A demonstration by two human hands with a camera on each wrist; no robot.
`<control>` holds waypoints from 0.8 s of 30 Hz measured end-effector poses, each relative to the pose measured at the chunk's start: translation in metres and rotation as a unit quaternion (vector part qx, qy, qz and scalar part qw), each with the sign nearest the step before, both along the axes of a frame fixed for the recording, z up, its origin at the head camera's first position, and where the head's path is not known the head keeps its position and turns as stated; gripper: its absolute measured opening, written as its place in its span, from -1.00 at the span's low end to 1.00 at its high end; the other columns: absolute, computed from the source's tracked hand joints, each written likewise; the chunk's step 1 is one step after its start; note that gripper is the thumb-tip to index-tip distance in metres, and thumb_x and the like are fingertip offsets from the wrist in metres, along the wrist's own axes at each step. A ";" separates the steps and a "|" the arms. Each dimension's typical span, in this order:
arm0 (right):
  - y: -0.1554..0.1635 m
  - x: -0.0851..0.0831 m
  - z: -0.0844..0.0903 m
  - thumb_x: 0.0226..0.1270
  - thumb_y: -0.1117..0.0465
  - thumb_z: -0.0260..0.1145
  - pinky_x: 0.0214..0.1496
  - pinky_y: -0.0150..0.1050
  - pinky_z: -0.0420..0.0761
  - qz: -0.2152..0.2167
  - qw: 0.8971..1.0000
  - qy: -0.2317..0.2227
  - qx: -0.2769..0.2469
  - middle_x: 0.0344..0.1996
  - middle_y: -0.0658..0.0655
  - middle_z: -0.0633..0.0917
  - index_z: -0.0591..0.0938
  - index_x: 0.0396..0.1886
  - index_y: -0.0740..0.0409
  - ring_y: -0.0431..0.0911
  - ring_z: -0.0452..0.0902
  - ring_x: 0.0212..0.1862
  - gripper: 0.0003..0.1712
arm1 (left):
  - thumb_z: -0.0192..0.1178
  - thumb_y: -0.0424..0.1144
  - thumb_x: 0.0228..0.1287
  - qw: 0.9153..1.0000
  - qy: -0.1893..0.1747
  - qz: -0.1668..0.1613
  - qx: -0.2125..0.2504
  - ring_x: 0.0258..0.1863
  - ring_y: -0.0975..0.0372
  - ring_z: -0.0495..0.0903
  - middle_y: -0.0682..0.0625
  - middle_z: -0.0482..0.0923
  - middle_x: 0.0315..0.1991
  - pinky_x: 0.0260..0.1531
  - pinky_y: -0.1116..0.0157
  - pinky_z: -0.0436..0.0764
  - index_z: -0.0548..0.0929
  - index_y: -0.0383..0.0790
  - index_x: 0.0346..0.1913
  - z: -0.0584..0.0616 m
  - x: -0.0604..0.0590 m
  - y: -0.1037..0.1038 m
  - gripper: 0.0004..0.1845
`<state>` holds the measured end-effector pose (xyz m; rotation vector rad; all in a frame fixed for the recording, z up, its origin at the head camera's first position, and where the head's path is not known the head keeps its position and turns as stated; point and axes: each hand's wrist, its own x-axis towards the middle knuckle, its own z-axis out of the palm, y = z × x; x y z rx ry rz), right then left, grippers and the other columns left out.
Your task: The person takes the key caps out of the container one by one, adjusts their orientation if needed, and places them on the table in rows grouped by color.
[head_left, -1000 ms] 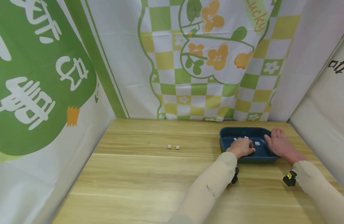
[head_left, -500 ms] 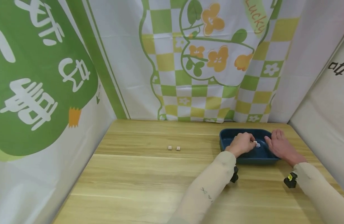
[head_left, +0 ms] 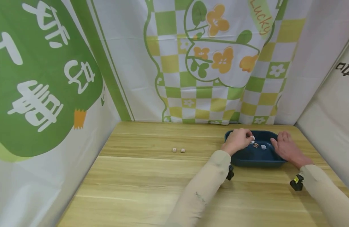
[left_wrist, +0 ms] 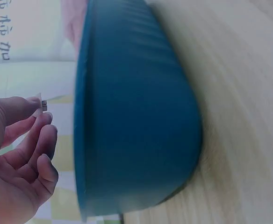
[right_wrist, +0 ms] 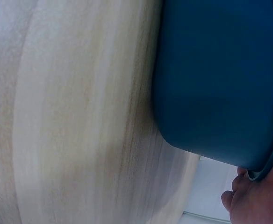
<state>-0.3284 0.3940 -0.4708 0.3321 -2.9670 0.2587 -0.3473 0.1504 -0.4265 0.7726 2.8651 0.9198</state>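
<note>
My left hand (head_left: 236, 141) pinches a small white cube (head_left: 252, 137) w/ thumb & forefinger, lifted just over the blue tray (head_left: 257, 159) at the surface's far right corner. My right hand (head_left: 286, 148) rests flat, fingers relaxed, on the tray's right rim to steady it

Dark blue tray (head_left: 249, 157), green-and-yellow checked backdrop (head_left: 191, 78), light wood table (head_left: 151, 176).
</note>
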 end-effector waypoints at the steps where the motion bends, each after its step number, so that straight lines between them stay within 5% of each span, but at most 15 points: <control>1: 0.000 0.000 0.000 0.65 0.07 -0.34 0.44 0.32 -0.05 0.001 1.000 0.000 -0.001 0.24 0.85 0.05 0.03 0.23 0.87 0.60 -0.08 0.32 -0.24 | 0.09 0.04 0.45 1.000 0.002 -0.005 0.007 -0.52 0.48 0.52 0.26 0.66 -0.26 -0.51 0.49 0.47 0.66 0.14 0.01 0.001 -0.001 -0.003 -0.77; 9: 0.002 -0.003 -0.002 0.65 0.08 -0.33 0.44 0.33 -0.05 0.008 1.000 0.006 -0.003 0.23 0.86 0.05 0.03 0.22 0.88 0.60 -0.08 0.31 -0.25 | 0.10 0.10 0.42 0.999 0.048 0.006 0.021 -0.46 0.48 0.50 0.24 0.67 -0.29 -0.48 0.53 0.41 0.69 0.15 0.01 0.002 -0.006 -0.024 -0.73; 20: 0.004 -0.003 -0.003 0.65 0.04 -0.36 0.40 0.35 -0.01 0.007 1.000 0.004 -0.003 0.24 0.85 0.05 0.00 0.24 0.88 0.62 -0.09 0.31 -0.21 | 0.11 0.09 0.42 0.998 0.036 0.014 0.054 -0.57 0.42 0.47 0.22 0.63 -0.41 -0.55 0.50 0.40 0.70 0.13 0.02 0.004 -0.003 -0.049 -0.72; 24: 0.004 -0.002 -0.002 0.65 0.03 -0.35 0.42 0.35 -0.04 0.006 1.000 -0.004 -0.004 0.25 0.85 0.03 -0.01 0.25 0.88 0.62 -0.11 0.33 -0.21 | 0.12 0.11 0.40 0.997 0.033 0.009 0.063 -0.55 0.42 0.49 0.21 0.67 -0.31 -0.52 0.49 0.43 0.71 0.11 0.02 0.002 -0.003 -0.060 -0.69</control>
